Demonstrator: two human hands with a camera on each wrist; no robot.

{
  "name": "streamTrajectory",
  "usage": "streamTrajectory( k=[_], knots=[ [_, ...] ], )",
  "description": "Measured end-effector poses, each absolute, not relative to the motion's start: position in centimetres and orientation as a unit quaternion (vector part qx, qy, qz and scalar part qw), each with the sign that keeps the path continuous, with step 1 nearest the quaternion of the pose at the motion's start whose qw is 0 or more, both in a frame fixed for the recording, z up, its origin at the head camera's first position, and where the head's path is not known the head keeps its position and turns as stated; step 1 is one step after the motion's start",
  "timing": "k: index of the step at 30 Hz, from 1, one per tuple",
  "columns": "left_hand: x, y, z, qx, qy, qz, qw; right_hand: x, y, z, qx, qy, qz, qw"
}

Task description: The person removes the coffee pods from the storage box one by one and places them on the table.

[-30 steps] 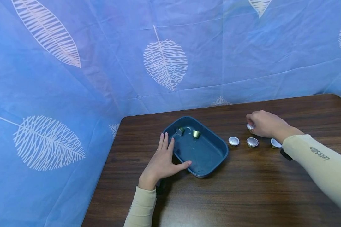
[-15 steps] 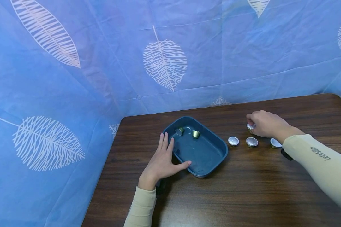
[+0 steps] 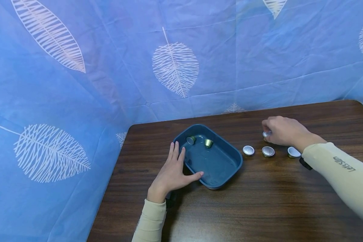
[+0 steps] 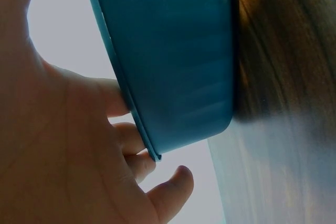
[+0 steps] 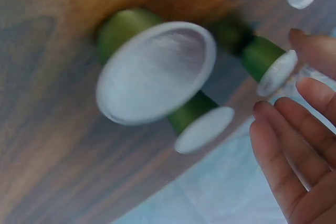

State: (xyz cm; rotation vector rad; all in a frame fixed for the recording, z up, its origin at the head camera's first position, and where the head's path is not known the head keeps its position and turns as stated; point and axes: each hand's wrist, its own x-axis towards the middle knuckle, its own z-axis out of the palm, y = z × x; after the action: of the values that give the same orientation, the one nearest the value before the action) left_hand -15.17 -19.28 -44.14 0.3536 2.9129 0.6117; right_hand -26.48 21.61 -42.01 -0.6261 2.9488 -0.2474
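My left hand [image 3: 170, 169] lies spread along the near-left rim of a dark blue rectangular tray [image 3: 236, 155], its fingers straight and touching the edge. In the left wrist view those fingers [image 4: 126, 135] meet the tray's rim. Two green-gold coffee capsules [image 3: 208, 143] lie inside the tray, toward its far end. Off to the right, my right hand [image 3: 282, 129] pinches a silver-lidded coffee capsule [image 3: 266, 134] between thumb and fingertips, partly hidden by the hand. The right wrist view has this green-bodied capsule [image 5: 275, 72] at the fingertips.
Three more capsules stand lid up on the brown wooden table [image 3: 260, 201]: one by the tray's right corner [image 3: 248, 150], a middle capsule [image 3: 268, 151], and a third capsule [image 3: 293, 152] by the right wrist. A blue leaf-print cloth [image 3: 214, 67] hangs behind the table.
My right hand has shifted very slightly upward, and the capsule at its fingertips with it. The left hand, the tray and the other capsules stay in place.
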Motion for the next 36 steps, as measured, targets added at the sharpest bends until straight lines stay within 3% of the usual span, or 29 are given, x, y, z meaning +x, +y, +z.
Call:
streamTrajectory(
  k=[14, 28, 36],
  knots=[
    [-15.0, -19.2, -44.3, 0.117, 0.969, 0.203, 0.078, -25.4, 14.5, -37.5, -0.272, 0.960, -0.059, -0.012],
    [-15.3, -19.4, -44.6, 0.119, 0.971, 0.194, 0.079, -25.2, 7.0, -37.5, -0.382, 0.922, -0.037, 0.056],
    [-15.5, -19.5, -44.6, 0.119, 0.971, 0.188, 0.085, -25.5, 4.2, -38.3, -0.397, 0.916, -0.014, 0.062]
  ],
)
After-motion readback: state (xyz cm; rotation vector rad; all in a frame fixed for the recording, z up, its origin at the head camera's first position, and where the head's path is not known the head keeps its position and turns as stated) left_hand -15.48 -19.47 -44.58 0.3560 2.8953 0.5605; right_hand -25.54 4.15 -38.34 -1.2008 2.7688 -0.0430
